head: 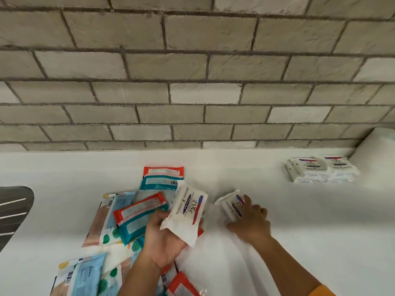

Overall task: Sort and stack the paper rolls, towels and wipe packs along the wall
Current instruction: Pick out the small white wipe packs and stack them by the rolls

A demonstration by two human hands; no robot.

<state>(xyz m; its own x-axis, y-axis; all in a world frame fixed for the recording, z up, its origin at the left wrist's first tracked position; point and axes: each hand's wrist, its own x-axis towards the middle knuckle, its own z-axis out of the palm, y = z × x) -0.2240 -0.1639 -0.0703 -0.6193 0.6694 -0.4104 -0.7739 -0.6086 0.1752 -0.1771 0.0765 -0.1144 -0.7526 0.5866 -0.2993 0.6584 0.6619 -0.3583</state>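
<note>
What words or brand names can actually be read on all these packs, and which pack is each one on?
"Dove": white pack held in the left hand.
"Dove": second white pack gripped by the right hand.
"Dove": top packs of the white stack by the wall.
Blue packs: brand word too blurred to read.
Orange-teal packs: barcodes and small print, unreadable.

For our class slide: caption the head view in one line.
Left hand holds a Dove pack, right hand a second Dove pack; Dove stack sits by the wall.
</note>
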